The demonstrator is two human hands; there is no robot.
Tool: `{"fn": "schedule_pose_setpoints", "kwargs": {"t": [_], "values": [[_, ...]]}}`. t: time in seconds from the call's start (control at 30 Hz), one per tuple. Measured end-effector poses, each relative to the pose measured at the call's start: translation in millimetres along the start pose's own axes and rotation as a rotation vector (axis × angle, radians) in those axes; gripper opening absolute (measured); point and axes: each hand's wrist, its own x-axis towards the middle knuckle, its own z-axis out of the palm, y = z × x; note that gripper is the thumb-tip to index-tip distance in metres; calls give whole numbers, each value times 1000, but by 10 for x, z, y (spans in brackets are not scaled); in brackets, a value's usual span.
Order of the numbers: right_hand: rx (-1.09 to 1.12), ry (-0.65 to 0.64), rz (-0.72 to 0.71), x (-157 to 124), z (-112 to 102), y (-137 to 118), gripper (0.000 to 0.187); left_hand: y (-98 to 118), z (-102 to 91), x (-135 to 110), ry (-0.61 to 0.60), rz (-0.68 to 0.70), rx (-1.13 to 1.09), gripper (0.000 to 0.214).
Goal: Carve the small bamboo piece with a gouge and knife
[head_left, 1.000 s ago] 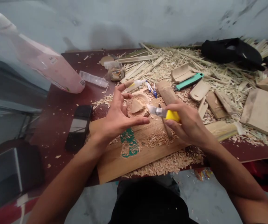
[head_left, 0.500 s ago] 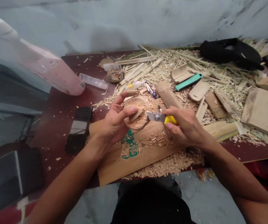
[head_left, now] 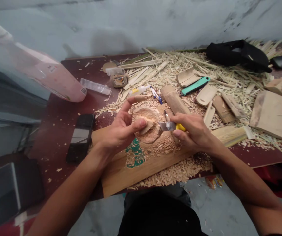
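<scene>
My left hand [head_left: 123, 127] grips a round, pale carved wood piece [head_left: 153, 113], its thumb pressed on a raised part in the middle and its fingers around the left rim. My right hand [head_left: 192, 131] is closed around the yellow handle of a utility knife [head_left: 166, 126]. The knife's wide blade points left, close to the carved piece's right edge; whether it touches, I cannot tell. Below both hands lies a wooden board [head_left: 116, 173] with a green patch [head_left: 136, 154] and wood shavings [head_left: 164, 144] on it.
A teal cutter [head_left: 196, 86], split bamboo pieces [head_left: 175, 100] and a black cap [head_left: 237, 55] lie among shavings at the back right. A phone [head_left: 80, 137] rests on the left, with a pink bottle [head_left: 54, 77] behind it. A thick wooden block [head_left: 275, 114] is far right.
The carved piece has turned and tilted slightly in my left hand, showing more of its face. The knife has shifted a little right and down. The whole view has moved slightly.
</scene>
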Motion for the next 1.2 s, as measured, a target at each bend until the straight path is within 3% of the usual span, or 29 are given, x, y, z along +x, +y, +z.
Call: {"fn": "schedule_pose_setpoints", "kwargs": {"t": [0.23, 0.37, 0.43, 0.5, 0.67, 0.83, 0.97, 1.2], "values": [[18, -21, 37, -25, -10, 72, 58, 21, 55, -62, -97, 9, 50, 89], [-171, 130, 326, -39, -175, 363, 62, 130, 28, -136, -275, -22, -119, 110], [-195, 278, 391, -49, -251, 450, 65, 172, -13, -118, -159, 4, -108, 95], [-168, 344, 375, -62, -275, 469, 65, 183, -66, -60, -64, 17, 22, 84], [-188, 232, 296, -87, -206, 452, 55, 71, -157, 66, 81, 182, 415, 75], [-152, 35, 324, -73, -191, 462, 55, -113, -182, 82, 57, 387, 784, 67], [-154, 6, 340, -62, -238, 441, 52, -173, -240, 96, 26, 475, 882, 68], [-194, 31, 329, -113, -212, 450, 46, -49, -363, 71, -14, 470, 944, 75]]}}
